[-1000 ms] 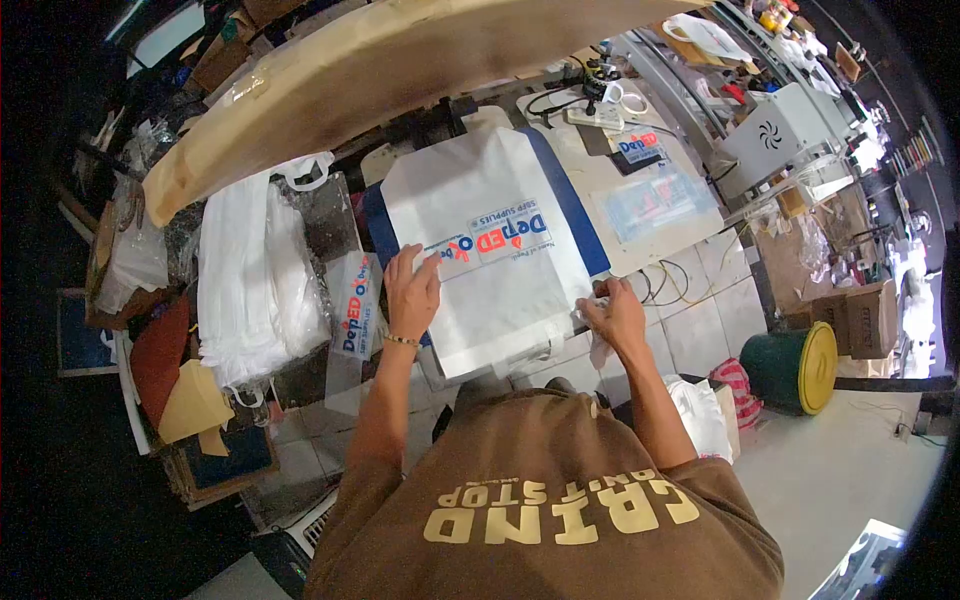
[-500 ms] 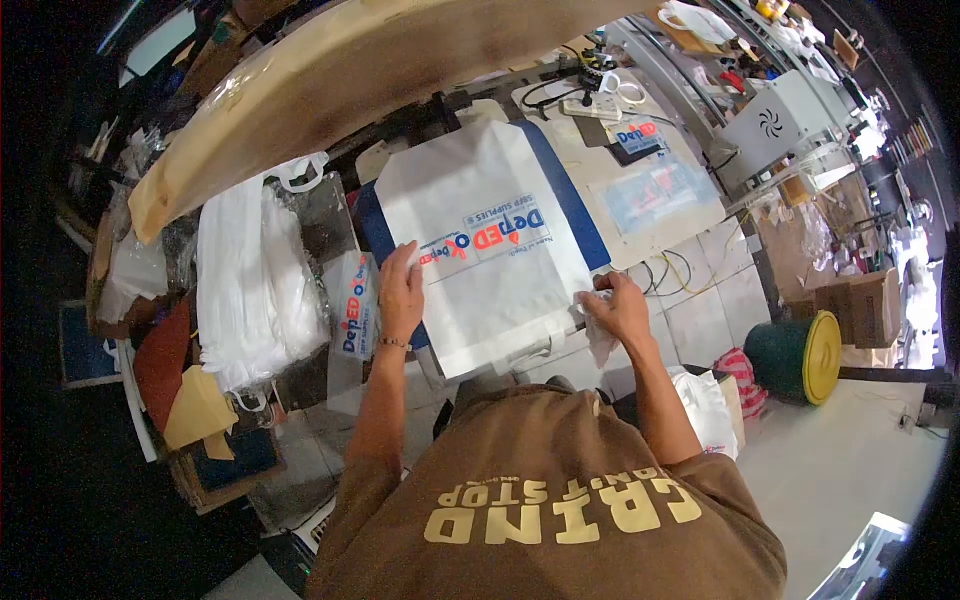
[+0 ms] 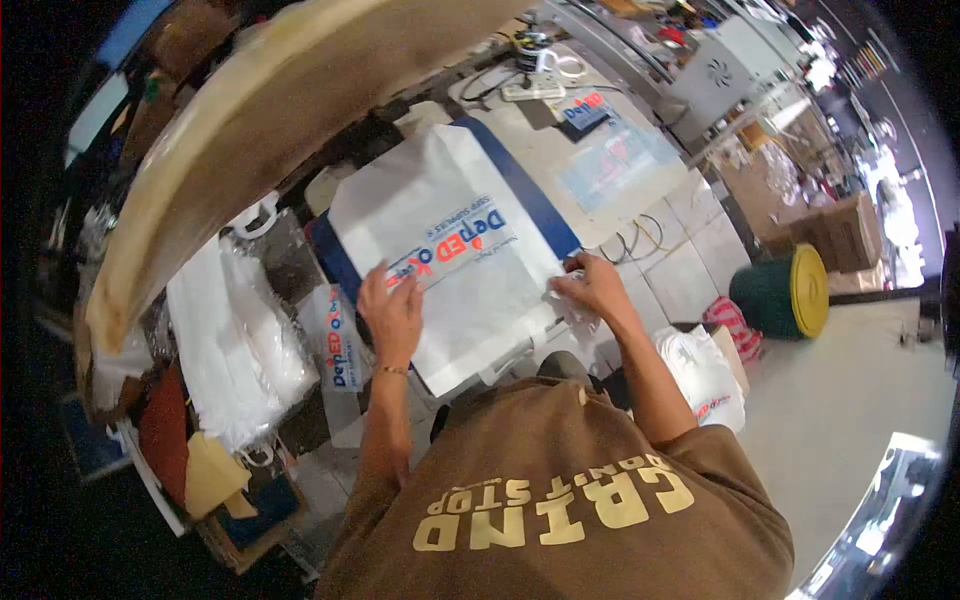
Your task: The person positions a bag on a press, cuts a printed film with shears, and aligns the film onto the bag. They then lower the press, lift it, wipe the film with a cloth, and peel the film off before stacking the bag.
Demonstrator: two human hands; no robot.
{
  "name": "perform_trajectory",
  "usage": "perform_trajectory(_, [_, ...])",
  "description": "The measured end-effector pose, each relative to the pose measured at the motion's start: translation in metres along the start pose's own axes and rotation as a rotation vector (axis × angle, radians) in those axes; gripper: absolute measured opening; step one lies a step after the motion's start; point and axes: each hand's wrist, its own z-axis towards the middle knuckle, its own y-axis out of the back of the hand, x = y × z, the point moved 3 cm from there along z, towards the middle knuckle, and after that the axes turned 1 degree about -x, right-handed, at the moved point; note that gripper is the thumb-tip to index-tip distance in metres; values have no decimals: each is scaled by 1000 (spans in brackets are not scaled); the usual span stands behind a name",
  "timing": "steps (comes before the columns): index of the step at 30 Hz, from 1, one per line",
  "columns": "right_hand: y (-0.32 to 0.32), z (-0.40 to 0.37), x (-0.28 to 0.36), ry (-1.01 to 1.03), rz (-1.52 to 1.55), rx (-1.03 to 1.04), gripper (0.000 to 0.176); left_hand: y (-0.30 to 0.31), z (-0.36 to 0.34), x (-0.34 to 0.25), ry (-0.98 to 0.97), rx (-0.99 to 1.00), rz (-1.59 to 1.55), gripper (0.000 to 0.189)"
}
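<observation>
A white bag (image 3: 470,300) with red and blue DepED lettering lies flat over a dark blue board (image 3: 520,185), whose edges show on both sides. My left hand (image 3: 392,315) rests on the bag's left side, fingers spread beside the print. At the bag's right edge, my right hand (image 3: 590,288) is closed on a crumpled, see-through piece (image 3: 578,318), perhaps plastic. A clear printed sheet (image 3: 340,350) lies left of my left hand.
White bags (image 3: 235,340) are stacked at the left; more bags (image 3: 700,375) sit at the right. A green bin (image 3: 765,300) with a yellow rim stands farther right. Cables (image 3: 640,240), a power strip (image 3: 535,92) and a curved brown panel (image 3: 330,80) lie beyond.
The view has shifted and turned. My left hand has moved further onto the bag, its fingers more spread. The right hand still pinches the crumpled piece.
</observation>
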Motion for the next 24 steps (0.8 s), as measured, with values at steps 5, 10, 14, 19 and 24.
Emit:
perform_trajectory(5, [-3, -1, -4, -62, 72, 65, 50, 1, -3, 49, 255, -152, 45, 50])
perform_trajectory(10, [6, 2, -1, -80, 54, 102, 46, -4, -17, 61, 316, -62, -201, 55])
perform_trajectory(14, [-10, 9, -16, 105, 148, 206, 54, -23, -32, 95, 477, 218, -69, 86])
perform_trajectory(19, [-4, -32, -31, 196, 308, 179, 43, -19, -69, 68, 709, 279, -441, 72])
perform_trajectory(24, [66, -139, -121, 97, 666, 54, 49, -12, -117, -106, 752, 489, -796, 65])
